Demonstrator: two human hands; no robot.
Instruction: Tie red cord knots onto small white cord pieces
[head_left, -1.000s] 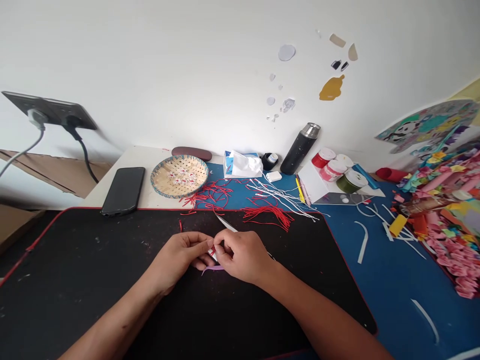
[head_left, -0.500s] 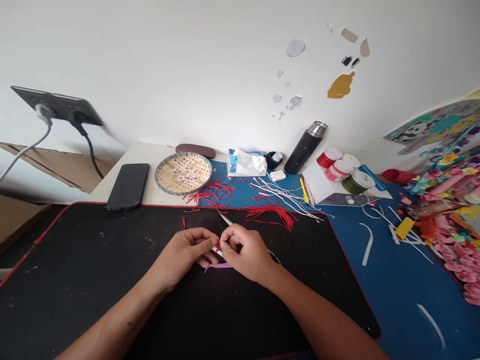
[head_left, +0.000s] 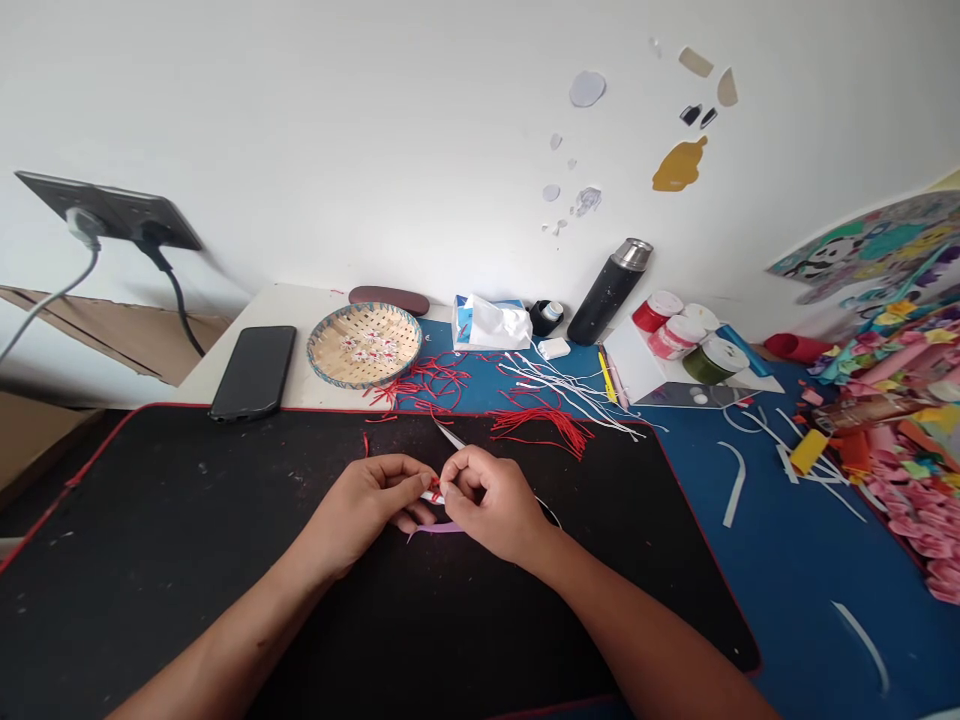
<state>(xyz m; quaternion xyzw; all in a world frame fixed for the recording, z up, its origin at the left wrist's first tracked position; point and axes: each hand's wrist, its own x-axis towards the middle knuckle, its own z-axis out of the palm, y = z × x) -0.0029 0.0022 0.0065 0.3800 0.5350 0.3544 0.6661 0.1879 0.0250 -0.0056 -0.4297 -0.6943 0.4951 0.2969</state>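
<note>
Close together over the black mat (head_left: pixel 375 630), my two hands meet at a small piece of red and white cord (head_left: pixel 433 494). My left hand (head_left: pixel 382 495) pinches it between thumb and fingers. With its fingers curled, my right hand (head_left: pixel 487 500) grips the cord's other side; the fingers hide most of it. A purple strip with a pointed end (head_left: pixel 435 528) lies under the hands. Just beyond them a pointed metal blade (head_left: pixel 448 433) sticks out, its rear part hidden behind my right hand.
Beyond the mat lie red cords (head_left: pixel 544 430), white cords (head_left: pixel 577 390), a woven basket (head_left: pixel 322 365) with small red-white pieces, a phone (head_left: pixel 253 372), a tissue pack (head_left: pixel 491 325), a black thermos (head_left: pixel 609 295) and ribbon spools (head_left: pixel 712 360). Colourful paper flowers (head_left: pixel 911 500) stand at right.
The hands keep the same grip, with only slight finger movement at the cord. The whole view has shifted a little.
</note>
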